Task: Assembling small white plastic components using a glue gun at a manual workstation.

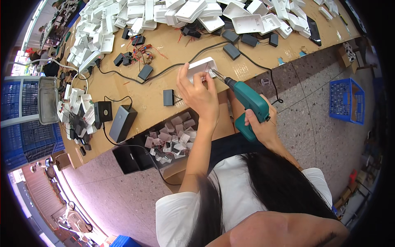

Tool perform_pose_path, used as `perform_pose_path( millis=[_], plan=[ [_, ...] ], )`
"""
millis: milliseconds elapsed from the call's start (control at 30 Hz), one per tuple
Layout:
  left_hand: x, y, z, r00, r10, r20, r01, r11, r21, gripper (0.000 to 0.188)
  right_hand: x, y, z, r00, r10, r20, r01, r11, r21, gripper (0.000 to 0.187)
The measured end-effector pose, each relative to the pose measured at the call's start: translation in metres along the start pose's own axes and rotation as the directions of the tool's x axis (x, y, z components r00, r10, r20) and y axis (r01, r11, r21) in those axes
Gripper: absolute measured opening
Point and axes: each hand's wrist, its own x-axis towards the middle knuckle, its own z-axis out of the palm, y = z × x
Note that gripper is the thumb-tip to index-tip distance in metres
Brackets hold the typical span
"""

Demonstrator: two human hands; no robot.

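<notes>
So the left hand (199, 96) has a white plastic case (205, 65) steadied just above the table, fingers half curled around its near side, with the thumb and index finger bent in close together by the driver tip. Can't tell if there's a screw or anything else pinched in there, it's too small to see. The right hand (263, 125) is wrapped firmly around the handle of a green power screwdriver (251, 99), and its tip points left into the near right end of the case.

As for progress, I'd say this 1 case is mid-job: tip at the plastic, case not set down yet. I can't see whether the screw is going in or out, or if the bit is even on it.

Beyond the hands there's a big pile of white cases (135, 16), and I honestly can't tell which are done and which are waiting. Just left of the left hand sits 1 black box (168, 97), not touched by either hand. Past the fingertips, a black cable (164, 71) crosses the table (119, 88). Below the left hand, under the table edge, lots of small white pieces (177, 133) have already collected.
</notes>
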Motion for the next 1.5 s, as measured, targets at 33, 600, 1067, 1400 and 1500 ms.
perform_pose_path(
  millis=[33, 600, 1067, 1400, 1500],
  plan=[
    [0.001, 0.0, 0.0, 1.0, -0.001, 0.0, 0.001, 1.0, 0.0, 0.009, 0.001, -0.001, 0.002, 1.0, 0.017, -0.009, -0.017, 1.0, 0.0, 0.016],
    [0.002, 0.0, 0.003, 1.0, -0.024, -0.007, 0.024, 0.999, 0.027, 0.007, 0.009, -0.006, 0.011, 0.999, 0.04, -0.026, -0.04, 0.999, 0.026, 0.017],
    [0.003, 0.004, 0.001, 0.998, -0.064, 0.018, 0.064, 0.998, -0.016, 0.009, 0.009, -0.024, 0.017, 0.984, 0.154, -0.087, -0.144, 0.984, 0.108, 0.019],
    [0.003, 0.004, 0.001, 0.997, -0.068, 0.023, 0.069, 0.997, -0.028, 0.009, 0.006, -0.026, 0.02, 0.968, 0.246, -0.05, -0.229, 0.947, 0.223, 0.018],
    [0.004, 0.004, 0.001, 0.998, -0.061, 0.021, 0.062, 0.998, -0.027, 0.009, 0.005, -0.028, 0.019, 0.964, 0.265, -0.028, -0.255, 0.947, 0.193, 0.015]
  ],
)
